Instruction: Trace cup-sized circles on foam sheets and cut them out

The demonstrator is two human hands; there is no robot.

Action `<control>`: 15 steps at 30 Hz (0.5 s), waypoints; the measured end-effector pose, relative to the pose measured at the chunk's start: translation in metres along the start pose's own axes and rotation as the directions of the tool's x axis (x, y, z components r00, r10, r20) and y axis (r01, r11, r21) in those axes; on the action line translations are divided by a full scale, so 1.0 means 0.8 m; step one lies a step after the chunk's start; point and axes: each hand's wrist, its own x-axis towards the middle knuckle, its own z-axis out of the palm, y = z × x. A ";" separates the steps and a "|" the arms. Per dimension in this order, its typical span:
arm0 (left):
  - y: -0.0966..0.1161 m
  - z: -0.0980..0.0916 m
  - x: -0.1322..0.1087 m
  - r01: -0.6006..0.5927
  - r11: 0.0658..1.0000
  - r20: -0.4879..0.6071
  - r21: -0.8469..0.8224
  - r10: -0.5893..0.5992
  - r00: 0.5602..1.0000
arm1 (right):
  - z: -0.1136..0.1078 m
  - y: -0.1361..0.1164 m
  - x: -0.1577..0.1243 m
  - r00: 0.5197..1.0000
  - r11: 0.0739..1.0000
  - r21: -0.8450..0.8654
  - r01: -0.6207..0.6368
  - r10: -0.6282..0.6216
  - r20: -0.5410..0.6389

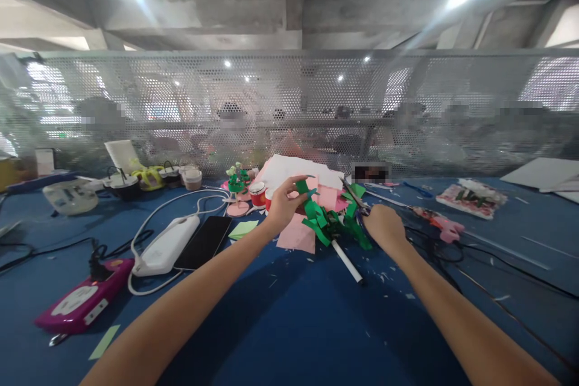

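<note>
My left hand (284,202) is closed in a pinch on a strip of green paper (311,194) above a heap of green paper pieces (332,223). My right hand (384,224) is closed around scissors (355,198), whose blades point up and to the left over the green heap. A white stick (347,262) pokes out from under the heap toward me. Pink paper sheets (296,235) lie beneath and behind the green pieces on the blue table (289,313).
A white power bank (166,246), a black phone (203,242) and a magenta device (84,303) lie at left with cables. Small paper flower models (237,190), cups and tape rolls stand behind. A pink glue gun (446,228) lies at right. A perforated metal screen (289,108) closes the far edge.
</note>
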 end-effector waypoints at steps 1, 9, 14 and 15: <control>0.001 0.000 0.000 -0.009 1.000 -0.014 0.002 0.009 1.000 | 0.000 0.001 0.002 1.000 1.000 0.005 -0.005 0.005 -0.001; -0.004 -0.003 0.003 0.080 0.994 -0.042 0.072 -0.077 0.996 | 0.001 0.022 0.011 0.996 0.996 -0.020 -0.084 0.085 0.008; -0.009 -0.027 0.014 0.049 0.949 0.141 0.311 -0.097 0.985 | 0.009 0.034 0.019 0.997 0.997 -0.037 -0.068 0.070 0.038; -0.009 -0.032 0.016 0.006 0.916 0.207 0.402 -0.097 0.974 | 0.009 0.033 0.019 0.997 0.997 -0.038 -0.062 0.064 0.039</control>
